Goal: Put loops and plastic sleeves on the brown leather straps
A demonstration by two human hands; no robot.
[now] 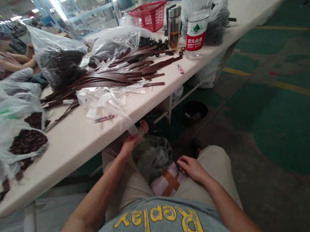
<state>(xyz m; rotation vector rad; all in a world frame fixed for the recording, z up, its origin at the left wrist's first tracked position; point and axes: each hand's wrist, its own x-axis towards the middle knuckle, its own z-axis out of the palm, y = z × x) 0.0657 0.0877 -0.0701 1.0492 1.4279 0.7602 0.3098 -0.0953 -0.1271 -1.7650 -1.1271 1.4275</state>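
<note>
My left hand (130, 144) is closed below the table's front edge. Its fingers pinch a pale translucent strip (133, 130), which seems to run up toward the plastic on the tabletop. Over my right thigh, my right hand (193, 169) is curled with thumb and fingers together; whatever they may hold cannot be made out. Beneath it, between my legs, lies a whitish piece with a brown cross (171, 181). Crumpled clear plastic (154, 154) sits beyond that. Small pink-handled thread snips (104, 119) lie on the table near my left hand.
Long brown strips (120, 73) and white plastic scraps (99, 100) spread over the white table (80, 151). Bags of dark pieces (29, 140) stand left. A glass bottle (173, 28), a cut plastic bottle (195, 37) and a red basket (150, 15) are farther back. Another person sits across.
</note>
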